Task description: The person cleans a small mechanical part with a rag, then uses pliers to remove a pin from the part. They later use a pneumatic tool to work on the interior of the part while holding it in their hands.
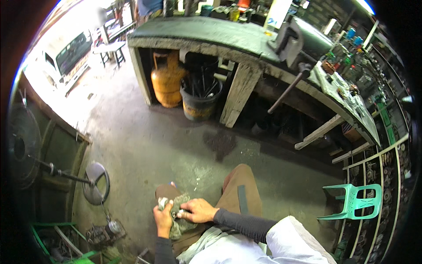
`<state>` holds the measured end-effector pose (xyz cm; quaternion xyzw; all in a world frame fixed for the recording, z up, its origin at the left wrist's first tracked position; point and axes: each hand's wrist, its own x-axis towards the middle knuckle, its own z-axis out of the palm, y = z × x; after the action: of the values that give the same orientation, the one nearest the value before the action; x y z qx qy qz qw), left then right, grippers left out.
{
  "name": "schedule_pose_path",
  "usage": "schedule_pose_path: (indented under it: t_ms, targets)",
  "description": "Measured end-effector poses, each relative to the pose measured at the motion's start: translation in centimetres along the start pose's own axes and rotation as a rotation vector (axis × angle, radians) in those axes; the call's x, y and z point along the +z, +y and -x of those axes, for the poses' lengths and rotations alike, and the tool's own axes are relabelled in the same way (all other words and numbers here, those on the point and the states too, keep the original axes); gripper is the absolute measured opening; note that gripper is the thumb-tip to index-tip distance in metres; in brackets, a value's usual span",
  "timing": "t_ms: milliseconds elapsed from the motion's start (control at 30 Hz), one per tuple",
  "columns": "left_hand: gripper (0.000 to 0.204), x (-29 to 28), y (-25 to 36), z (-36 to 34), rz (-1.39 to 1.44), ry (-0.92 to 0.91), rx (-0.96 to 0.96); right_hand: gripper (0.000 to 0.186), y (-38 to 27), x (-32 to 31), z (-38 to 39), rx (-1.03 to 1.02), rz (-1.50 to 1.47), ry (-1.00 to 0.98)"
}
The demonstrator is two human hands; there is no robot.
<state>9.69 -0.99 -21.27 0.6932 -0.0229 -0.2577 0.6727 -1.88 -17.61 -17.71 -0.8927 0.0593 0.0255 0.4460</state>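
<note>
My left hand (pixel 163 218) is closed on a crumpled greyish rag (pixel 182 229) above my lap. My right hand (pixel 196 210) reaches in from the right with curled fingers at a small metal part (pixel 175 214) nestled in that cloth, too small to make out clearly. Both hands are close together over my brown-trousered left thigh, the fingers partly hidden in the folds.
A workbench (pixel 198 31) with a vise (pixel 285 42) spans the front, a yellow gas cylinder (pixel 165 88) and black bucket (pixel 197 105) underneath. A teal chair (pixel 360 200) stands right, a pedestal fan (pixel 24 136) left. A person (pixel 147 9) and white vehicle (pixel 61 57) are beyond.
</note>
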Motion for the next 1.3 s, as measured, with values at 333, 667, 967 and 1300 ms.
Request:
schedule_pose_path:
  t_ms: [333,667,967,1300]
  targets:
    - [0.029,5.3,4.6,1.2,0.149,-0.099,-0.265,0.039,3.7,-7.1,10.4,0.557,-0.394,0.485]
    - [0.022,21.5,15.7,-6.3,0.054,-0.295,-0.373,0.034,11.2,-20.8,13.0,0.991,-0.338,0.949]
    - [0.02,37.7,34.7,-3.0,0.191,-0.415,-0.438,0.024,6.9,-43.0,25.6,0.958,-0.375,1.418]
    - [0.048,48.5,44.2,-9.0,0.362,-0.348,-0.359,0.016,13.3,-74.6,29.7,0.343,-0.656,1.764]
